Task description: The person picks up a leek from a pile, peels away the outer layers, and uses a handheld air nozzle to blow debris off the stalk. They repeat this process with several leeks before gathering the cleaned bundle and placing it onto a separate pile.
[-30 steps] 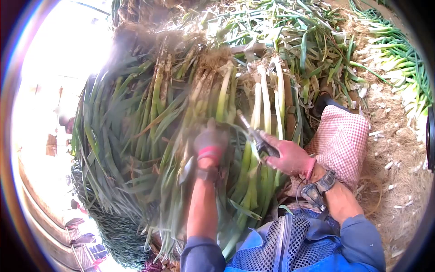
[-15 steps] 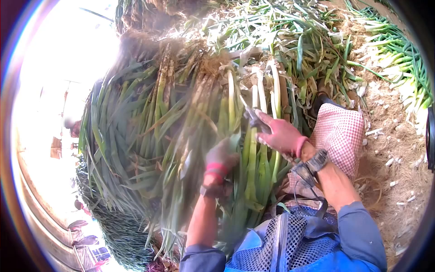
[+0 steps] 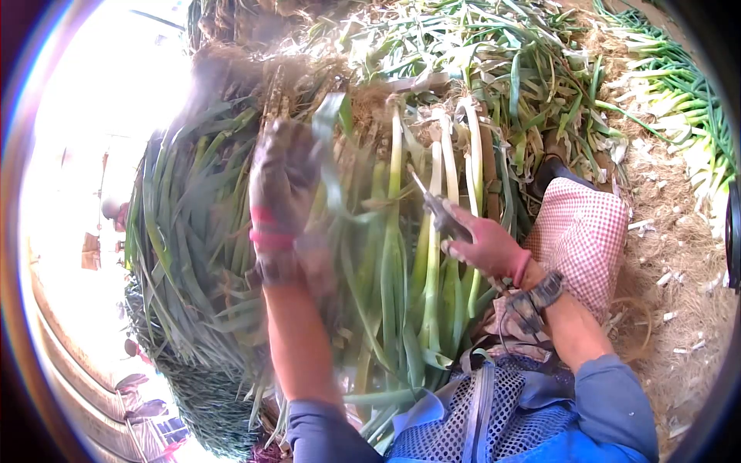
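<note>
My left hand (image 3: 284,174), in a dirty grey glove with a pink cuff, is raised over the left part of a heap of long green onions (image 3: 193,216). Its fingers are curled and blurred, with a loose green leaf (image 3: 332,150) trailing at their right side. My right hand (image 3: 486,243), in a pink glove, grips a small dark-handled tool (image 3: 446,216) with a thin pale tip pointing up and left. Under that tip lie several green onions with white stems (image 3: 436,170), roots away from me and leaves toward my lap.
Stripped leaves (image 3: 494,46) are piled at the back. Cleaned green onions (image 3: 687,100) lie in a row at the far right. Root fibres and white scraps cover the floor (image 3: 671,262). A checked cloth (image 3: 579,224) covers my right leg, and a dark shoe (image 3: 552,171) shows beyond it.
My left hand has moved up and left, away from the stems, with a leaf trailing beside it. My right hand has shifted slightly, still gripping the tool.
</note>
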### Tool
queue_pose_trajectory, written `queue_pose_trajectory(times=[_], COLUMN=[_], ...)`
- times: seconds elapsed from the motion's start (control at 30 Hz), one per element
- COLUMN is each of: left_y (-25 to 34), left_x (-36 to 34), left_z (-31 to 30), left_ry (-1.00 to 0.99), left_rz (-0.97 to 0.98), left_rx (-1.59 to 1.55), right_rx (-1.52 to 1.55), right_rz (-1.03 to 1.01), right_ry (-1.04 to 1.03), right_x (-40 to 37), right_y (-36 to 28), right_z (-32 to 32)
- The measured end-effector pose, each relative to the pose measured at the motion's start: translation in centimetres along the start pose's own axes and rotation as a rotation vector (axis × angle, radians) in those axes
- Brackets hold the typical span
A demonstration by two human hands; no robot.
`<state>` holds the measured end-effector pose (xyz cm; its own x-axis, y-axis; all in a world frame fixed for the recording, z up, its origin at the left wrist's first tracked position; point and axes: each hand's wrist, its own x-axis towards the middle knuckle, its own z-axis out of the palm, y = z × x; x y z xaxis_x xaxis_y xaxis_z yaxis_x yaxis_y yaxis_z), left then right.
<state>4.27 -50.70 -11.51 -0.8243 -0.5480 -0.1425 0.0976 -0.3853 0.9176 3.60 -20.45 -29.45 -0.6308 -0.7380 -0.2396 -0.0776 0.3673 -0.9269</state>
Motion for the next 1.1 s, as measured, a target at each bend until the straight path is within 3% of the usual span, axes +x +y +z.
queue_pose_trajectory(times=[0.07,0.13,0.17,0.2,0.23,0.27,0.3,0.33,0.4,0.47,0.5,0.57,0.7,0.87,1.1], left_y=[-0.8,-4.7,-6.4,-10.0,-11.5,-12.9,-15.1,-15.7,-15.7,-15.9,-15.9,-15.9,-16.4,-16.4,-17.8], left_x=[0.6,1.1,-1.0,-1.7,-3.7,-5.4,-6.6,-7.2,-8.4,-9.0,-9.0,-8.9,-8.2,-7.5,-6.2], left_z=[3.7,1.5,1.8,-0.3,-0.4,-0.6,-2.4,-2.9,-3.3,-4.4,-4.8,-5.5,-6.4,-5.3,-3.3], left_ry=[0.235,0.149,0.013,-0.171,-0.120,-0.123,-0.101,-0.107,-0.031,-0.022,-0.009,-0.016,-0.033,-0.105,-0.186], left_rz=[0.156,0.204,0.185,0.612,0.199,0.046,0.205,0.137,0.122,0.095,0.080,0.064,0.033,-0.021,-0.111], left_rx=[0.172,0.581,0.701,1.042,1.484,1.669,1.771,1.842,1.938,1.948,1.952,1.968,2.003,2.069,2.232], right_rx=[-0.045,-0.099,-0.098,-0.016,0.065,0.065,0.020,-0.025,-0.102,0.000,0.002,-0.104,-0.138,-0.138,-0.250], right_rz=[0.002,-0.081,-0.079,-0.036,0.006,0.008,0.018,0.028,0.094,0.144,0.145,-0.052,-0.128,0.103,0.250], right_ry=[0.036,0.219,0.219,0.132,0.044,0.042,0.036,0.030,0.054,-0.208,-0.209,-0.146,-0.159,-0.146,-0.044], right_x=[-1.2,-1.8,-2.1,-2.7,-3.1,-3.1,-3.2,-3.2,-3.2,-3.8,-4.0,-4.8,-4.3,0.9,10.4], right_y=[1.0,1.6,0.8,-0.7,-1.5,-1.5,-1.4,-1.3,-2.1,-3.3,-2.8,-1.3,-0.7,-2.2,-4.3], right_z=[0.6,0.8,0.4,-0.4,-0.7,-0.6,-0.6,-0.5,-0.9,-1.8,-1.3,0.4,1.7,0.2,-2.0])
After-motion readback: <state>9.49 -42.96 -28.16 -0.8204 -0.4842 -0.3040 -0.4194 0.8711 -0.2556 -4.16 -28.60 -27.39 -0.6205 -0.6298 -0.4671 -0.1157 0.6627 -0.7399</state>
